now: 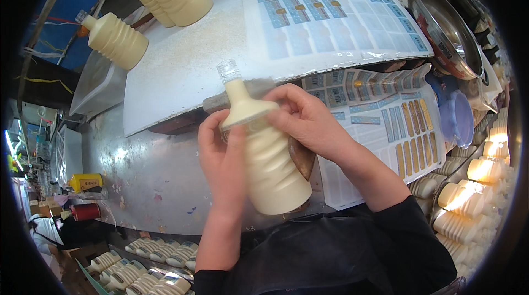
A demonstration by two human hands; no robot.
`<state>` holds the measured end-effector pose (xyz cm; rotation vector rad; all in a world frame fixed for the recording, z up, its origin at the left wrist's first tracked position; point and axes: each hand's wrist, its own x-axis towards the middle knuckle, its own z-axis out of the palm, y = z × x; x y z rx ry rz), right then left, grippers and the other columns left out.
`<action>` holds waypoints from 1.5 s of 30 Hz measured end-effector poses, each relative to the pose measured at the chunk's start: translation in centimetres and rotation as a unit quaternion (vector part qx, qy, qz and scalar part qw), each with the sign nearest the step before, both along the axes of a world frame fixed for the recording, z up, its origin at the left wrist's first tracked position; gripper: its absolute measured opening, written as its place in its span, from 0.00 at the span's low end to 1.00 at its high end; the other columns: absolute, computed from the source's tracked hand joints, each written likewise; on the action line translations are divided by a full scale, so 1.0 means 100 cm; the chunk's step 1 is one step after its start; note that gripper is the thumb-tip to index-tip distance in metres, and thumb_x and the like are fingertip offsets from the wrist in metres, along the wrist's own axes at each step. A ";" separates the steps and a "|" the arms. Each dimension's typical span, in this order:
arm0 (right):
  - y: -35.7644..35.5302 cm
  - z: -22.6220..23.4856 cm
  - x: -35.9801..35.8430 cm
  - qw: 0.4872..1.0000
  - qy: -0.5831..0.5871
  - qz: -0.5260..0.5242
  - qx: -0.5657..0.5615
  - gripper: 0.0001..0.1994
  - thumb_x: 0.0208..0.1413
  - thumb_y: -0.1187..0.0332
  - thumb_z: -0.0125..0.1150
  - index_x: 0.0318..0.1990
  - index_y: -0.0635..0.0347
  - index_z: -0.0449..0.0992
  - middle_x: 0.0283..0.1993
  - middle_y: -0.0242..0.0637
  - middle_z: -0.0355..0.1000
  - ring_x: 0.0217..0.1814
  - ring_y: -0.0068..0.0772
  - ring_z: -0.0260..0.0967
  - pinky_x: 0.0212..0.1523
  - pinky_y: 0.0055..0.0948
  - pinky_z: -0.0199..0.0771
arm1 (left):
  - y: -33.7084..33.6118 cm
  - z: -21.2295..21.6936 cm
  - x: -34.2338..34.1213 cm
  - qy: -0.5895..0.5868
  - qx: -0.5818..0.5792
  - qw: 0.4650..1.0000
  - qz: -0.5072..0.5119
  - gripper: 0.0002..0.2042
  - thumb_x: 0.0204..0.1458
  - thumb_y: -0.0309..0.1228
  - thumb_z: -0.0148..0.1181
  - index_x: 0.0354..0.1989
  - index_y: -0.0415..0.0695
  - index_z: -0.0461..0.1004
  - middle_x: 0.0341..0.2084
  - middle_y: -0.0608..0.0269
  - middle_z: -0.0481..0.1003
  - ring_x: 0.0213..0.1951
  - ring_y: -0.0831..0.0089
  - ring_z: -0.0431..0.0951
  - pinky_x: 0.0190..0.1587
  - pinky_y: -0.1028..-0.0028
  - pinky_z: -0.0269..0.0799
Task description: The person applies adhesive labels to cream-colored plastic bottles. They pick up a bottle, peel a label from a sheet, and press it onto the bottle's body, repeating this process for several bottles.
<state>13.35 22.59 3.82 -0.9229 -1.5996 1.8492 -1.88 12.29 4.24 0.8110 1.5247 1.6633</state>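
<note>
Watching beside a broad grey metal table [149, 179], flecked with paint and dully shiny. White board [193, 52] across its far side, surface grainy at the left. Glossy label sheet [358, 154] near the right forearm, its far edge curling.

Cream bottle [275, 176] over the near side of the table, tilted, mouth pointing away; whether its base rests on anything, can't tell. Smooth, satin-looking wall with slanting swollen ridges, rounding into sloped shoulders.

Left hand [220, 149] part-closed round the left shoulder, thumb across the front, gripping. Right hand [308, 124] half-curled, thumb at the right shoulder; blur hides whether it pinches anything.

Between them, a thin greyish strip [249, 122] along the shoulder curve. My judgement: brace with the left, smooth outward with light, even thumb pressure, and keep the strip level above the ridges; a curved wall invites creases.

Smallest: clear threaded mouth [227, 68], best left ungripped.
</note>
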 end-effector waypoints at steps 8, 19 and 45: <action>0.000 -0.001 -0.002 1.000 -0.003 -0.006 -0.003 0.14 0.65 0.67 0.63 0.54 0.62 0.72 0.36 0.24 0.71 0.38 0.11 0.67 0.40 0.16 0.69 | 0.001 -0.004 -0.001 -0.029 0.010 0.999 0.009 0.17 0.61 0.24 0.64 0.56 0.37 0.69 0.51 0.59 0.72 0.53 0.74 0.72 0.57 0.72 0.70; -0.011 0.036 -0.009 0.961 -0.221 -0.030 0.162 0.21 0.59 0.56 0.66 0.52 0.60 0.74 0.32 0.36 0.75 0.34 0.26 0.73 0.37 0.28 0.73 | 0.001 -0.004 -0.002 -0.036 0.010 0.999 0.008 0.17 0.61 0.25 0.64 0.55 0.37 0.69 0.50 0.59 0.72 0.52 0.74 0.72 0.56 0.73 0.70; -0.007 -0.001 -0.008 0.995 -0.054 -0.054 0.070 0.17 0.61 0.58 0.65 0.49 0.60 0.73 0.27 0.33 0.71 0.30 0.23 0.67 0.32 0.28 0.68 | 0.003 -0.004 0.002 -0.022 0.028 0.999 0.027 0.12 0.66 0.27 0.58 0.54 0.38 0.71 0.46 0.60 0.76 0.46 0.78 0.75 0.51 0.76 0.74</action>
